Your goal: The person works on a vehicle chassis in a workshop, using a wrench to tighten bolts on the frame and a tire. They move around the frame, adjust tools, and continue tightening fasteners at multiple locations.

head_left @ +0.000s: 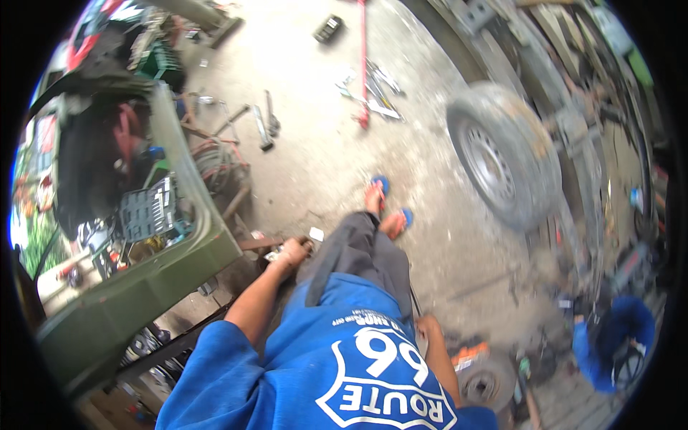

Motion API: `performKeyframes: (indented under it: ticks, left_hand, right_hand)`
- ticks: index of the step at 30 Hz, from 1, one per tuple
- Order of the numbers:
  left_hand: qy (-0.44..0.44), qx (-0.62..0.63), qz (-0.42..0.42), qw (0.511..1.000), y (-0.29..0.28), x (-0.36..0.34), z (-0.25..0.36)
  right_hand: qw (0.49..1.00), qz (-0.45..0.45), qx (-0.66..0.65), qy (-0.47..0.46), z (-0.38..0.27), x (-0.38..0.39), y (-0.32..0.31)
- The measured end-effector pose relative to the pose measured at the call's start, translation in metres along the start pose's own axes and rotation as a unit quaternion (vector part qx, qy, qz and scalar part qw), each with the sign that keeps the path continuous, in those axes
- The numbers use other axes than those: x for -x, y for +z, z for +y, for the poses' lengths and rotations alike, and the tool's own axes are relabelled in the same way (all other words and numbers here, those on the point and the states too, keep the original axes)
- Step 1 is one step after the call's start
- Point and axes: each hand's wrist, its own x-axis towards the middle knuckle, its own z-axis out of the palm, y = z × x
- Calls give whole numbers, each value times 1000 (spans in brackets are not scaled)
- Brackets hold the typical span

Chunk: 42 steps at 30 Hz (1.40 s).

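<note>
My left hand [292,252] is low beside my left leg, its fingers curled next to a rusty metal bar [259,244]. What it grips, if anything, is hidden; a small white item [316,233] lies on the floor beyond it. At my right hip, my right hand [430,327] is closed around a thin dark rod [415,302], which points forward along my leg. Much of the rod is hidden by the hand and my clothing.
A green vehicle door frame [143,287] stands at the left, with an open tool case [149,209] behind it. A hammer [262,129] and a red pole [363,64] lie ahead. A wheel [505,154] on a chassis stands right; a person in blue [609,340] is at the lower right.
</note>
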Motion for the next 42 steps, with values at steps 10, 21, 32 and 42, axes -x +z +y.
performKeyframes:
  ticks: [10, 21, 32, 42]
  left_hand:
    - [24, -61, 37, 997, -11, 12, -52]
    - [-52, 72, 50, 995, -91, -45, -82]
    - [-6, 161, 162, 973, -311, -137, -56]
    - [63, 129, 102, 984, -501, -249, 80]
  right_hand:
    - [883, 141, -448, -20, -60, 64, -131]
    - [979, 69, -191, 19, -178, 95, -276]
    - [994, 71, 48, -73, -417, 137, -339]
    - [988, 87, -66, -106, -660, 167, -458]
